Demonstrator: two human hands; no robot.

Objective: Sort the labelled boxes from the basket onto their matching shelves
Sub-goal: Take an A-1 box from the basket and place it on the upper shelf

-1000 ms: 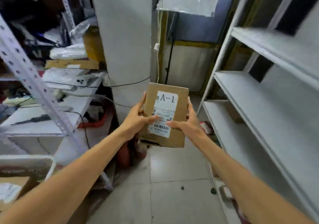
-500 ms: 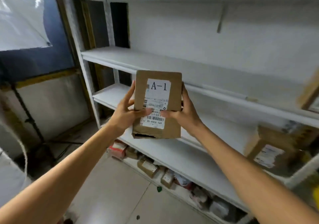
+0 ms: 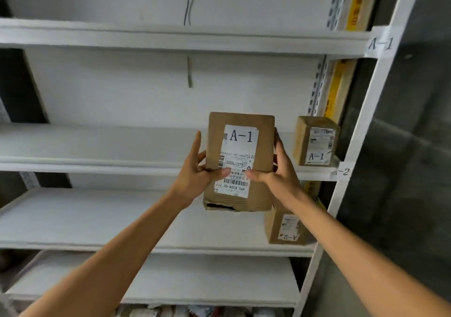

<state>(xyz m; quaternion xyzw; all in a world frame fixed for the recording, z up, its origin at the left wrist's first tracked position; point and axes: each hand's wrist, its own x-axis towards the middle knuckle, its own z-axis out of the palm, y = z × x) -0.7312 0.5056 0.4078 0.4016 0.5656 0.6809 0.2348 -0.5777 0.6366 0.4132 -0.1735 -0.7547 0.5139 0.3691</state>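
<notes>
Two bare hands were pictured gripping a brown cardboard box (image 3: 240,160), marked A-1 on its white paper label (image 3: 240,143), which was held upright in the air just in front of a white metal shelving unit (image 3: 109,36). The left hand (image 3: 195,175) was wrapped round the box's left wall and the right hand (image 3: 278,175) round its right wall, with both thumbs pressed across the lower half of the label. A paper tag (image 3: 380,43) reading A-1 was fixed at the right end of the upper board. A smaller brown carton (image 3: 316,141), also marked A-1, was stood at the right end of the shelf (image 3: 109,143) beneath it, and that bay was judged to be the destination. A third carton (image 3: 285,226), marked A-2, was partly hidden behind the right wrist on the board below. The held box was judged light, being carried at arm's reach by the fingers alone, and fairly stiff, though its bottom end was seen crumpled and torn open. A hold on the sound side walls, as shown, was thought safer than one on the crushed end, and the matte card was expected to give good purchase.
</notes>
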